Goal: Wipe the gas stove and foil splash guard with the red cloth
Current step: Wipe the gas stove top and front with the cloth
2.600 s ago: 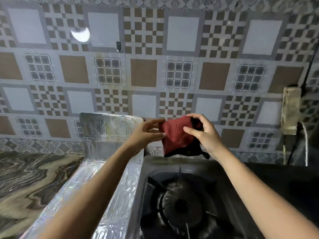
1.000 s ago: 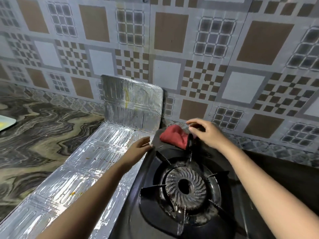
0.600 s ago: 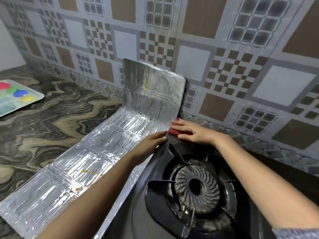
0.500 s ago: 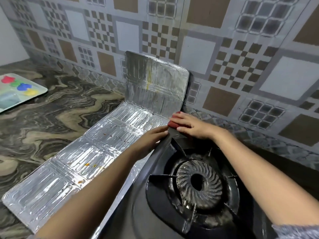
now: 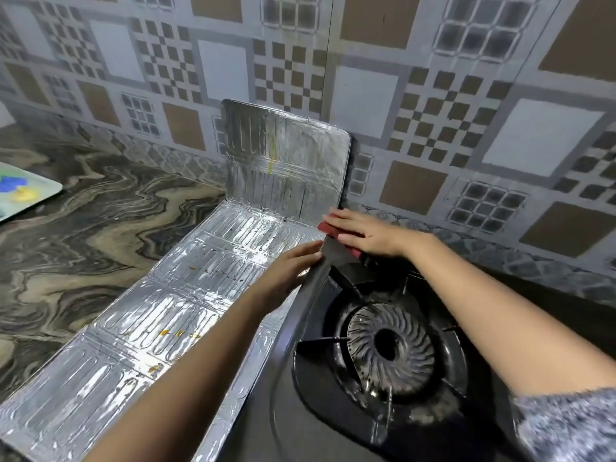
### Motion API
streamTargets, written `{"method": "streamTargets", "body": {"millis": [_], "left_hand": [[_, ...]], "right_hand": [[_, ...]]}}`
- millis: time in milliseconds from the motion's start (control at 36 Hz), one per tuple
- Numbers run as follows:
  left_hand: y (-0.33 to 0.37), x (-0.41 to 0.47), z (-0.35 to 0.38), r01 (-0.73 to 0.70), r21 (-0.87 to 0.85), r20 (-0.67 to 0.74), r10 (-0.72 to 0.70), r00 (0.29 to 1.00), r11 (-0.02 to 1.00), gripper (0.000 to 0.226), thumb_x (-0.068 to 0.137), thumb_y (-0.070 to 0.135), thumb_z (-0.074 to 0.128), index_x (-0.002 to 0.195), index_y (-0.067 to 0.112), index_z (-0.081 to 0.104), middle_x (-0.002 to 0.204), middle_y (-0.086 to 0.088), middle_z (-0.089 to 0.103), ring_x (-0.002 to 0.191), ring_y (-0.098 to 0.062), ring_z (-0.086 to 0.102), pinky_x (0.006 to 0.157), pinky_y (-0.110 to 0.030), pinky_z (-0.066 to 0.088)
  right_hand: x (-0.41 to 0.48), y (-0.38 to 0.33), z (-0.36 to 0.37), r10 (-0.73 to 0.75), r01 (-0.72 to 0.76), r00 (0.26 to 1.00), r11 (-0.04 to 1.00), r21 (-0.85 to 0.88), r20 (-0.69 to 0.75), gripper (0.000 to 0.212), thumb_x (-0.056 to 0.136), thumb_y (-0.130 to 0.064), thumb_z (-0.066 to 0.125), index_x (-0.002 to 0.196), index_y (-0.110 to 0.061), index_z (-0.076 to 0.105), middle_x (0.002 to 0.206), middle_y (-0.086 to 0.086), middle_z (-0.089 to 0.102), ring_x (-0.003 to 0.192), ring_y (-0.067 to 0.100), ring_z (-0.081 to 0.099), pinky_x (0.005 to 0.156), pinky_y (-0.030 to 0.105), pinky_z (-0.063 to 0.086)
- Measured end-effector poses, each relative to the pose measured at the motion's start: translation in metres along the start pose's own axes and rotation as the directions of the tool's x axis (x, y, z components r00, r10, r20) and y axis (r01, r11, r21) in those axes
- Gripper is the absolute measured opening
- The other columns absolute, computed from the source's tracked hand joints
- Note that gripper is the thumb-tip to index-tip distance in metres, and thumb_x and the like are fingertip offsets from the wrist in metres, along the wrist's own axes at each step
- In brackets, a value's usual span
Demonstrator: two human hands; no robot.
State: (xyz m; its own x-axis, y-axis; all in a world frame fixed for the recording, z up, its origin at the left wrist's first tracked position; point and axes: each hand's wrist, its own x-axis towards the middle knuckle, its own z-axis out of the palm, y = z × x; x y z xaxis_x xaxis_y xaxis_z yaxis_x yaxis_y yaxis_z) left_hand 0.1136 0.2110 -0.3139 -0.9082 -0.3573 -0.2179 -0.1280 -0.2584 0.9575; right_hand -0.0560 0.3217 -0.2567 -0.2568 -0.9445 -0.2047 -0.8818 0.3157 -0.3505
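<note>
The black gas stove (image 5: 320, 425) fills the lower right, its round burner (image 5: 388, 345) under a pan support. My right hand (image 5: 365, 233) lies flat on the red cloth (image 5: 328, 229), pressing it onto the stove's far left corner; only the cloth's edge shows under the fingers. The foil splash guard (image 5: 186, 288) lies flat left of the stove, with one panel (image 5: 286, 168) standing against the wall. Food specks dot the flat foil and a yellow streak marks the upright panel. My left hand (image 5: 293, 265) rests at the stove's left rim, fingers touching its edge.
A marbled counter (image 5: 76, 248) spreads to the left. A pale tray (image 5: 23, 195) with blue and yellow shapes sits at the far left edge. A patterned tiled wall (image 5: 400, 95) rises right behind the stove and foil.
My right hand brought the red cloth down from in front of the wall onto the stove's back left corner and slid it leftward. My left hand let go of the cloth and settled on the stove's rim.
</note>
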Motion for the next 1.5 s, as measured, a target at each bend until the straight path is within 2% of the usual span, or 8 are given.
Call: {"method": "streamTargets", "body": {"millis": [139, 389, 667, 806, 917, 1111, 1194, 1500], "left_hand": [[-0.002, 0.004, -0.007, -0.008, -0.015, 0.023, 0.008, 1.0, 1.0, 0.034, 0.088, 0.012, 0.056, 0.121, 0.02, 0.059, 0.127, -0.002, 0.061, 0.116, -0.016, 0.056, 0.099, -0.035, 0.042], [0.002, 0.013, -0.005, 0.007, -0.036, 0.004, -0.007, 1.0, 0.999, 0.035, 0.086, 0.005, 0.052, 0.117, 0.02, 0.056, 0.125, -0.004, 0.058, 0.104, -0.013, 0.057, 0.088, -0.028, 0.044], [0.01, 0.02, 0.011, -0.055, 0.107, -0.06, 0.062, 0.996, 0.993, 0.033, 0.085, 0.001, 0.056, 0.117, 0.011, 0.054, 0.109, -0.007, 0.062, 0.099, -0.019, 0.058, 0.094, -0.032, 0.045], [0.017, 0.031, 0.024, -0.101, 0.221, -0.064, 0.118, 0.991, 0.97, 0.043, 0.082, -0.004, 0.059, 0.122, 0.008, 0.048, 0.115, -0.014, 0.06, 0.095, -0.017, 0.059, 0.081, -0.02, 0.05], [0.03, 0.043, 0.038, -0.146, 0.45, -0.093, 0.209, 0.974, 0.881, 0.054, 0.079, -0.001, 0.067, 0.128, 0.003, 0.046, 0.117, -0.006, 0.052, 0.102, -0.014, 0.05, 0.068, -0.002, 0.044], [0.047, 0.063, 0.065, -0.134, 0.799, 0.028, 0.186, 0.982, 0.586, 0.051, 0.074, 0.029, 0.076, 0.119, 0.012, 0.059, 0.117, -0.006, 0.064, 0.108, -0.021, 0.06, 0.096, -0.031, 0.045], [0.053, 0.071, 0.084, -0.141, 0.883, 0.077, 0.159, 0.984, 0.447, 0.044, 0.075, 0.036, 0.074, 0.112, 0.016, 0.064, 0.112, -0.005, 0.067, 0.104, -0.021, 0.061, 0.094, -0.029, 0.045], [0.047, 0.096, 0.166, -0.294, 0.877, 0.331, -0.034, 0.943, 0.381, 0.033, 0.077, 0.034, 0.072, 0.106, 0.02, 0.068, 0.105, -0.001, 0.068, 0.102, -0.017, 0.061, 0.092, -0.028, 0.045]], "right_hand": [[0.017, -0.015, 0.015, 0.063, -0.072, 0.994, 0.993, -0.097, -0.086, 0.046, 0.098, -0.042, 0.028, 0.144, -0.039, 0.021, 0.156, -0.012, 0.014, 0.144, 0.017, 0.008, 0.117, 0.041, 0.004], [0.032, -0.02, 0.022, 0.363, -0.361, 0.905, 0.931, 0.051, -0.22, 0.044, 0.097, -0.048, 0.024, 0.139, -0.036, 0.031, 0.151, -0.003, 0.028, 0.139, 0.028, 0.025, 0.11, 0.046, 0.021], [0.0, 0.016, 0.011, 0.35, -0.312, 0.927, 0.919, 0.24, -0.134, 0.045, 0.098, -0.04, 0.033, 0.141, -0.029, 0.031, 0.148, 0.003, 0.032, 0.133, 0.025, 0.035, 0.107, 0.036, 0.029], [-0.037, 0.041, 0.009, 0.345, -0.308, 0.931, 0.917, 0.255, -0.117, 0.043, 0.097, -0.04, 0.037, 0.139, -0.034, 0.033, 0.147, 0.004, 0.032, 0.133, 0.025, 0.035, 0.11, 0.04, 0.029], [-0.068, 0.057, 0.009, 0.348, -0.301, 0.927, 0.912, 0.278, -0.141, 0.04, 0.098, -0.035, 0.039, 0.137, -0.034, 0.036, 0.143, 0.003, 0.037, 0.129, 0.024, 0.039, 0.098, 0.03, 0.03], [-0.121, 0.085, 0.012, 0.392, -0.338, 0.902, 0.902, 0.269, -0.183, 0.038, 0.096, -0.042, 0.037, 0.134, -0.044, 0.035, 0.142, -0.005, 0.039, 0.127, 0.02, 0.041, 0.104, 0.043, 0.035], [-0.143, 0.097, 0.011, 0.415, -0.349, 0.889, 0.888, 0.3, -0.193, 0.037, 0.096, -0.041, 0.038, 0.133, -0.046, 0.036, 0.141, -0.007, 0.039, 0.127, 0.018, 0.04, 0.105, 0.043, 0.035], [-0.229, 0.145, 0.009, 0.524, -0.463, 0.835, 0.834, 0.3, -0.167, 0.039, 0.097, -0.043, 0.036, 0.135, -0.047, 0.032, 0.145, -0.009, 0.032, 0.13, 0.018, 0.035, 0.101, 0.038, 0.033]]}}
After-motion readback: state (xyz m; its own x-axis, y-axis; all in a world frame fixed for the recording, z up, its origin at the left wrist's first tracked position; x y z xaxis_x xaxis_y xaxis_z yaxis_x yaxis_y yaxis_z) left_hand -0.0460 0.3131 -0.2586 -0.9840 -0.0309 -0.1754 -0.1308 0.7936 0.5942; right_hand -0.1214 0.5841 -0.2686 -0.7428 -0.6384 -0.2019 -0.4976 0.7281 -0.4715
